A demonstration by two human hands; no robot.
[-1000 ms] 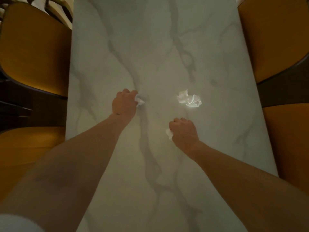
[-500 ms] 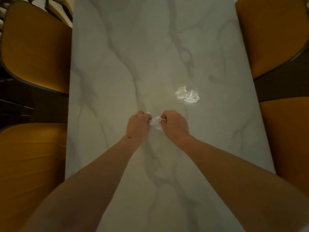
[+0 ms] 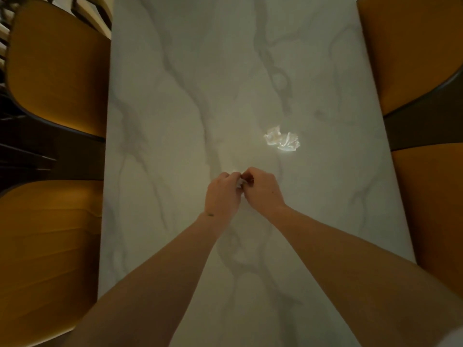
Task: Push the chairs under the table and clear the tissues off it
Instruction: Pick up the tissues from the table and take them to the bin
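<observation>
Over the middle of the white marble table (image 3: 175,96), my left hand (image 3: 221,194) and my right hand (image 3: 263,187) are pressed together, fingers closed around small white tissue pieces (image 3: 240,182) that barely show between them. A crumpled white tissue (image 3: 281,140) lies loose on the table, up and to the right of my hands. Orange chairs flank the table: two on the left (image 3: 57,71) (image 3: 47,246) and two on the right (image 3: 411,46) (image 3: 436,209), their seats tucked against the table's edges.
A dark gap shows between the chairs on each side. Striped flooring or furniture is visible at the top left corner (image 3: 82,6).
My hands, each with a tissue piece, came together from apart at the table's middle and now press closer, hiding most of the tissue. The loose tissue has not moved.
</observation>
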